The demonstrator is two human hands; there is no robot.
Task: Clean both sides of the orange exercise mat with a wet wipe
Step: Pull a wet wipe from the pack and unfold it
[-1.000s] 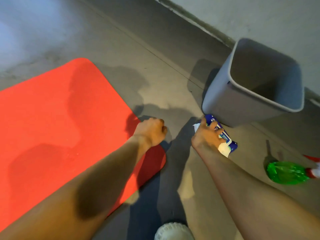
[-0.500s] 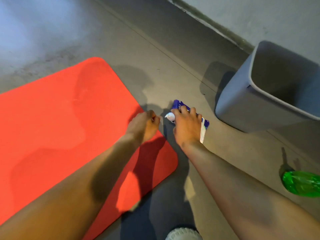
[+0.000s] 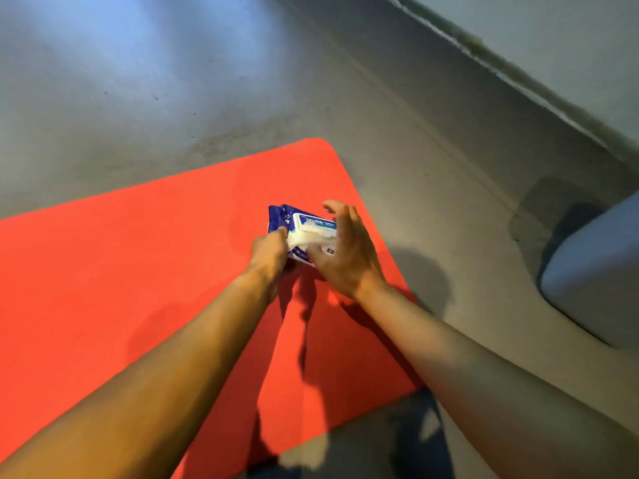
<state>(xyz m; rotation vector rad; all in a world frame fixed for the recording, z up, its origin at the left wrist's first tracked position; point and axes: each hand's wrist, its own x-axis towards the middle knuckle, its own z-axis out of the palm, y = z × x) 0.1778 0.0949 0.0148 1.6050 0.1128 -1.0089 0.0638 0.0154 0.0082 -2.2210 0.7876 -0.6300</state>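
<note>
The orange exercise mat (image 3: pixel 121 271) lies flat on the grey floor and fills the left and middle of the view. Above its right end both hands hold a blue and white pack of wet wipes (image 3: pixel 301 229). My left hand (image 3: pixel 269 252) grips the pack's near left edge, thumb on the white lid. My right hand (image 3: pixel 345 252) holds the pack's right side from below, its fingers spread and curved over the lid. No loose wipe shows.
A grey waste bin (image 3: pixel 594 278) stands at the right edge, cut off by the frame. A grey wall (image 3: pixel 570 46) with a dark base seam runs across the top right. Bare concrete floor (image 3: pixel 173 81) surrounds the mat.
The pack has been lifted from the floor by the bin and brought over the mat's right end. My left hand, earlier a fist holding nothing, now grips it too. The green bottle is out of view.
</note>
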